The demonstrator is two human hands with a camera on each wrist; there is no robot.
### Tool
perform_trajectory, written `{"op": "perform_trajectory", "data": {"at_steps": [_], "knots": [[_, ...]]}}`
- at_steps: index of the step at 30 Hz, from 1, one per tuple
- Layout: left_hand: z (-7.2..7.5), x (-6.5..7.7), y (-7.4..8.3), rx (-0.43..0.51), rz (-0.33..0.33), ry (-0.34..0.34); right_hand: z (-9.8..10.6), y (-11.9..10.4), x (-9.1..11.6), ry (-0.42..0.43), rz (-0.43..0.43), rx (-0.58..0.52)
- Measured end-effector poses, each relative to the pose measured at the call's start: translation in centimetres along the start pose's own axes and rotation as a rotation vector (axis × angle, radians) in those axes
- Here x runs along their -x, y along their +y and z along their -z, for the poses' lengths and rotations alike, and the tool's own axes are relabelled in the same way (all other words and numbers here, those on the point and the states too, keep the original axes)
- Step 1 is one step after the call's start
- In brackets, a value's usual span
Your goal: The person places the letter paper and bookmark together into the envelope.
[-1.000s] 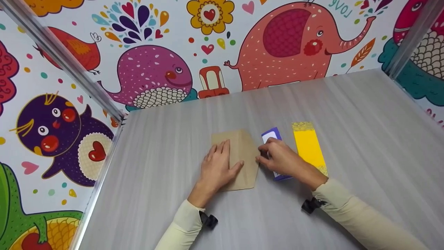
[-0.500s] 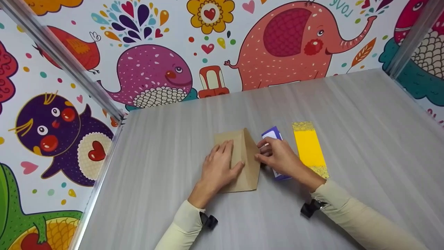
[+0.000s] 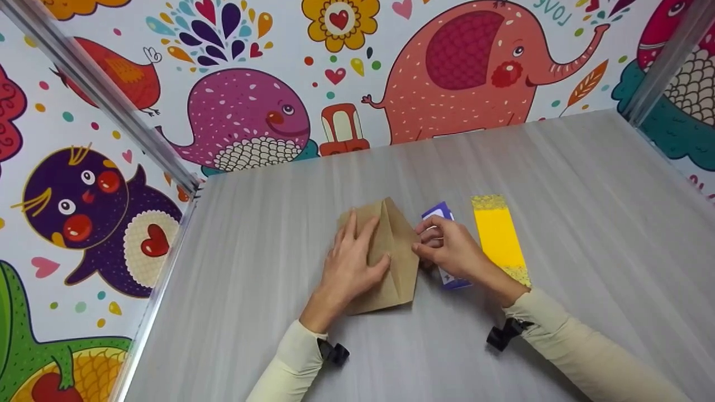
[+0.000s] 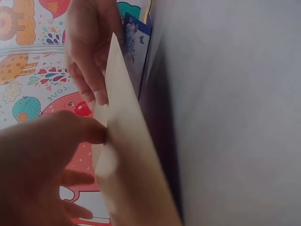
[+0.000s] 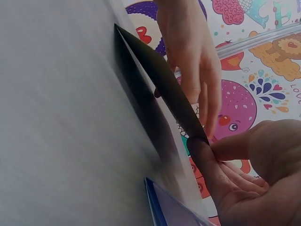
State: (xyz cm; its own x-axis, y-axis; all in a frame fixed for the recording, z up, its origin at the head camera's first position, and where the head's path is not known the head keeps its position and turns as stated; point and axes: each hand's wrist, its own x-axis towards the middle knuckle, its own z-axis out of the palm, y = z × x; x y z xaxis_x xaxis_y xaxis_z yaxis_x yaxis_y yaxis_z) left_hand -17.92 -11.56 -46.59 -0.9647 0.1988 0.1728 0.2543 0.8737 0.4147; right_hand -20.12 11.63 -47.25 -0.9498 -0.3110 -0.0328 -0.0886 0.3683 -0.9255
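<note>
A brown paper envelope [image 3: 382, 298] with a flap on its right side lies at the middle of the table. My left hand [image 3: 349, 259] rests on it with fingers extended, the thumb near the fold. At the flap's right tip, my right hand [image 3: 455, 245] pinches the paper edge between thumb and forefinger. The right wrist view has the brown paper [image 5: 164, 80] edge-on, raised off the table with a shadow beneath. Partly behind my right hand lies a flat purple-edged card or booklet [image 3: 457, 283], its blue edge [image 5: 155, 202] visible in the right wrist view.
Right of the purple-edged piece lies a yellow strip [image 3: 499, 237] with glittery gold ends. The grey wood-grain table [image 3: 251, 251] meets walls printed with cartoon animals [image 3: 251, 117]. A metal rail [image 3: 151, 145] runs along the left side.
The envelope has tilted and turned slightly, and its fold stands out more. My left hand shifted a little left, with fingers spread wider. My right hand stays at the flap tip.
</note>
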Motion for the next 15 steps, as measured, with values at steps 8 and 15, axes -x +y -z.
{"op": "perform_trajectory", "data": {"at_steps": [8, 15], "knots": [[0.64, -0.14, -0.25, 0.035, -0.021, -0.008, 0.14, 0.09, 0.14, -0.021, -0.008, 0.020], [0.74, -0.16, -0.40, 0.008, -0.008, -0.018, 0.28, -0.13, 0.23, -0.024, 0.014, 0.052]]}}
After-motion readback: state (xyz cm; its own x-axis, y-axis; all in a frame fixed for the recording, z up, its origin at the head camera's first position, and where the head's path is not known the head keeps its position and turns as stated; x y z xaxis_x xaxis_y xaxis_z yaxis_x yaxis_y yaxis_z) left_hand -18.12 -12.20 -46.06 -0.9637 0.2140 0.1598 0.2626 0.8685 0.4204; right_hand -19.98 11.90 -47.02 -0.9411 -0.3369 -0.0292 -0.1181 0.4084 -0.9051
